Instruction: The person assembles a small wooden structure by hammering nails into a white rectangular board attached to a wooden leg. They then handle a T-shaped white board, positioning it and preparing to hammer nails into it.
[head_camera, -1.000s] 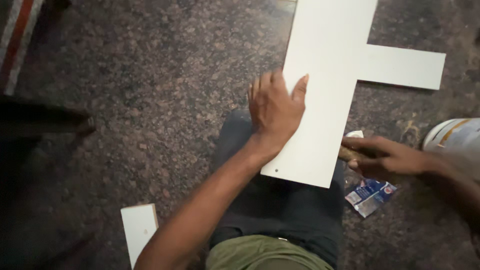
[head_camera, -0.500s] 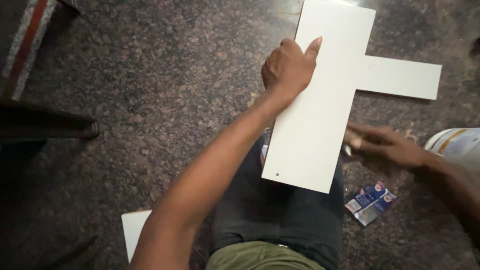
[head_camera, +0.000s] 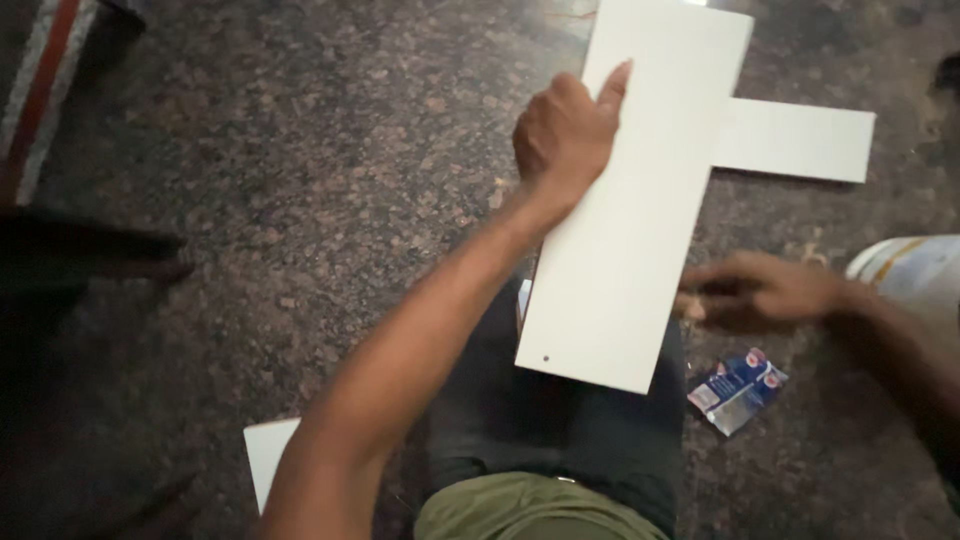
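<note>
A long white board (head_camera: 640, 200) is lying on the speckled stone floor (head_camera: 300, 150), its near end resting over the person's dark-trousered lap (head_camera: 560, 420). A shorter white board (head_camera: 795, 140) is sticking out from under its right edge, so the two are making a cross shape. The left hand (head_camera: 565, 135) is pressing on the long board's left edge near the far end — fingers curled over the edge, index finger lying flat on the face. It has been sliding away from the body: a second ago it was flat on the board close to the lap, half a second ago partway up. The board itself has barely been shifting.

The right hand (head_camera: 765, 290) is hovering low just beside the board's right edge, blurred — whether its grip is spread or pinching something cannot be told. Earlier it was nearer the board's lower corner. A small blue packet (head_camera: 737, 388) is lying on the floor just below that hand, and a small white panel (head_camera: 268, 458) is lying near the left elbow.
</note>
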